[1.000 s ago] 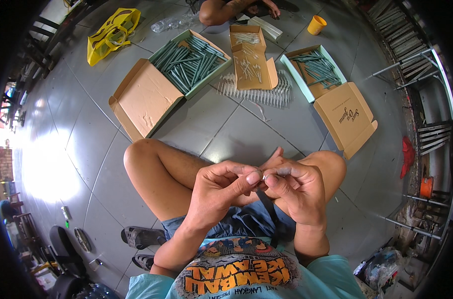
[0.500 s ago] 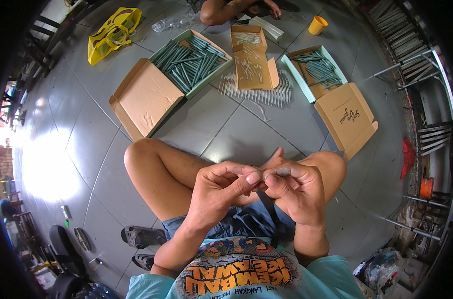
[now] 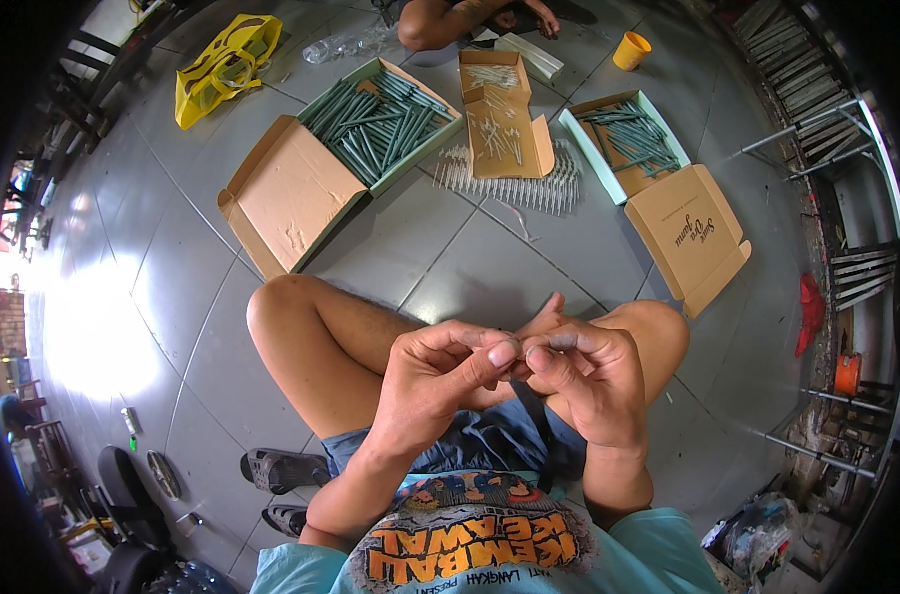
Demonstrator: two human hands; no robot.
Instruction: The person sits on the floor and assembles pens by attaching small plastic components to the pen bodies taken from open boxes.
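Observation:
Above my crossed legs, my left hand [image 3: 435, 381] and my right hand [image 3: 593, 381] meet fingertip to fingertip. Each is closed in a pinch of thumb and forefinger. Whatever sits between the fingertips is too small and too covered to name. Dark smudges mark the fingers. Beyond my legs, a box of green sticks [image 3: 380, 124] stands at the left with its lid folded back. A smaller box with fewer green sticks [image 3: 633, 139] is at the right. Between them lies a narrow brown carton [image 3: 509, 148] with small whitish pieces, over a row of thin clear pieces [image 3: 460, 176].
Another person's bent leg [image 3: 435, 22] shows at the far edge. A yellow bag [image 3: 227, 69] lies far left, an orange-yellow cup [image 3: 631, 49] far right. Sandals [image 3: 282, 470] rest by my left side. Metal racks [image 3: 826, 139] line the right, with a plastic bag [image 3: 761, 535] near them.
My hands and the boxes stay where they were. At the far edge, the other person's hand has shifted slightly.

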